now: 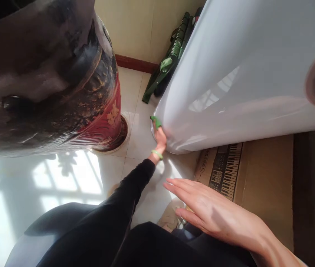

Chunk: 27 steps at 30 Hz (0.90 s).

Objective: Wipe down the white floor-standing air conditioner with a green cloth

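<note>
Your left hand point(160, 138), at the end of the outstretched dark sleeve and just past the pale green bracelet point(157, 154), has hold of a green cloth point(156, 121) gathered at its fingers; how tightly they close on it is hidden. The cloth is down at the foot of the tall white appliance point(218, 85), at its lower rounded edge near the floor point(137, 129), on the side facing the dark and red vase point(111, 113). Your right hand point(204, 209) is spread flat and holds nothing, fingers extended and thumb apart, above the floor in front of the cardboard box point(265, 185) with the keyboard printed on it. As for progress, this looks like wiping caught in the middle: the cloth is in your grasp and at the surface, so the work seems under way rather than finished. The glossy side of the appliance shows no plain dirt, only window reflections, but you can't judge from that which parts are done. Its far side and much of the base are out of sight, so how much is left is impossible to tell; at the least, the stretch under the cloth seems unfinished.
</note>
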Tool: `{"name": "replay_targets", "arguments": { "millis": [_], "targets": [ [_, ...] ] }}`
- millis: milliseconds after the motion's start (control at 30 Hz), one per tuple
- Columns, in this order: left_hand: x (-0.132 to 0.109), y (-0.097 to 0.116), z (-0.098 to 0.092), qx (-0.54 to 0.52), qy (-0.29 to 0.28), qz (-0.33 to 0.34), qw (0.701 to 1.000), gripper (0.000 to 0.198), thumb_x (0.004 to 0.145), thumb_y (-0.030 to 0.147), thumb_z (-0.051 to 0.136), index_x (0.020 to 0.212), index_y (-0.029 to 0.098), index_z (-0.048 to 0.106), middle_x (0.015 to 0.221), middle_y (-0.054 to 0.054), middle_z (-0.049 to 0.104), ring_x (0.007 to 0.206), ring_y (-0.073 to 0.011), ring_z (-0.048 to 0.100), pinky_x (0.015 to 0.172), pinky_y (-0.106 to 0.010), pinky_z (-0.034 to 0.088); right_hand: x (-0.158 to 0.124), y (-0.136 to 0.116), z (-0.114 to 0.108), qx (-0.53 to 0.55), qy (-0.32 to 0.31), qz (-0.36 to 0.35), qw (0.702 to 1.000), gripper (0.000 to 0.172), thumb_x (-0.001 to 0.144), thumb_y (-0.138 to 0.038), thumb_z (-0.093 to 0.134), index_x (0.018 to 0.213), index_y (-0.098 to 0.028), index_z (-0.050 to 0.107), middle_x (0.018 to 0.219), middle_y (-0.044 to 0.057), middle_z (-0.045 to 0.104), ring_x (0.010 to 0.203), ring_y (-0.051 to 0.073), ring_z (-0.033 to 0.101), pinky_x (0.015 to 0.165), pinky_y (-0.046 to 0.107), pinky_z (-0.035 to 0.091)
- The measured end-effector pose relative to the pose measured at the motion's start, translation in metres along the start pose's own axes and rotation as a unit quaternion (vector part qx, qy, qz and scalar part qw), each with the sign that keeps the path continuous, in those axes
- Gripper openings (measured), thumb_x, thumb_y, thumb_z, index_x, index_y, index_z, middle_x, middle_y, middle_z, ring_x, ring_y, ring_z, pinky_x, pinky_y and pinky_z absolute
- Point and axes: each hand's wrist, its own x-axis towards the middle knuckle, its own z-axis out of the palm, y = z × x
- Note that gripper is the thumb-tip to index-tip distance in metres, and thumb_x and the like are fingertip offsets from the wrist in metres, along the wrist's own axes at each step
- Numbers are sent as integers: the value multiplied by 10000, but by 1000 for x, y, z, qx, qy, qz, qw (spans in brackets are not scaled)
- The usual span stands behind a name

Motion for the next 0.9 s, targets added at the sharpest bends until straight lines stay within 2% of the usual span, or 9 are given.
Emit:
{"name": "replay_targets", "arguments": {
  "millis": [133,233,300,400,500,633,700,800,900],
  "targets": [
    [-50,7,19,7,25,-40,999,669,1040,321,273,1707,276,254,1785,42,283,1704,-120,3,1434,-400,66,-1,1,3,-23,57,-38,997,599,1082,-464,513,1603,-170,499,1628,117,532,1498,296,550,1227,479,534],
    [-92,14,32,15,7,-84,996,743,1040,402,272,1737,209,101,1833,-6,30,1702,-139,-50,1427,-351,62,-1,3,7,-38,88,-61,993,580,1075,-379,546,1612,-168,479,1623,126,539,1482,278,569,1209,445,555],
    [-115,19,39,19,-16,-66,998,772,1040,448,276,1742,221,46,1831,0,-61,1699,-147,-65,1419,-326,65,-1,4,9,-45,87,-63,993,593,1071,-355,560,1625,-170,455,1654,125,500,1508,276,540,1213,445,552],
    [-128,30,46,40,-29,17,999,752,1037,452,274,1740,291,58,1833,31,-30,1697,-158,-75,1420,-338,53,-1,5,10,-50,73,-48,995,615,1061,-369,589,1627,-175,450,1671,125,474,1522,287,522,1208,471,556],
    [-114,42,47,49,-30,90,994,733,1026,433,298,1728,264,172,1829,-18,120,1705,-188,-59,1425,-378,62,-2,7,11,-40,73,-39,996,611,1048,-357,615,1612,-170,473,1645,130,511,1487,287,563,1202,472,559],
    [-74,56,41,46,-32,178,982,712,1012,489,334,1668,213,359,1776,-76,310,1714,-215,5,1424,-448,114,-6,13,11,-25,77,-49,996,580,1076,-356,550,1616,-161,466,1652,129,501,1514,276,533,1233,477,525],
    [-48,61,35,41,-23,215,975,693,1025,525,309,1630,206,424,1750,-86,363,1713,-217,44,1422,-471,132,-8,16,11,-16,61,-43,997,589,1087,-382,518,1634,-175,443,1678,120,461,1540,282,498,1243,501,511],
    [2,62,25,27,1,256,966,663,1068,469,215,1595,146,455,1710,-109,431,1689,-186,183,1420,-418,152,-8,20,11,-1,43,-26,999,607,1090,-425,503,1647,-196,429,1697,102,424,1559,298,468,1263,528,483],
    [53,53,15,2,-14,213,977,617,1074,361,220,1591,116,452,1703,-86,452,1635,-128,324,1401,-321,197,-4,21,10,7,33,-20,999,618,1087,-436,502,1650,-193,428,1700,100,408,1554,318,472,1270,537,471]
  ]
}}
